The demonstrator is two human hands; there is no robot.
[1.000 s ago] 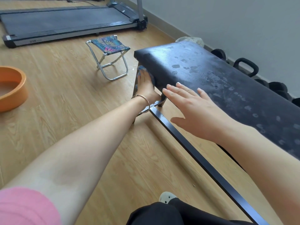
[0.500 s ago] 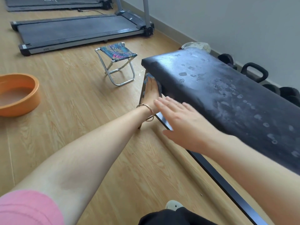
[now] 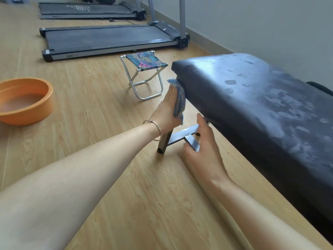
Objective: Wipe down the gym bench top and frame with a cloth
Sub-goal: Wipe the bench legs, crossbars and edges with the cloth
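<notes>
While the left hand [image 3: 166,107] is pressing a blue cloth [image 3: 180,101] with straight fingers against the end corner of the black bench pad [image 3: 252,105], which is running from centre towards 4 o'clock, the right hand [image 3: 203,150] is reaching to the grey frame [image 3: 180,135] beneath, fingers extended and thumb spread wide. Orange basin [image 3: 36,112] sitting at 9 o'clock; folding stool [image 3: 144,60] standing at 12.

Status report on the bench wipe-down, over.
Left hand pressing blue cloth flat against bench pad side. Right hand open beside frame crossbar. Folding stool stands apart, not blocking.
</notes>
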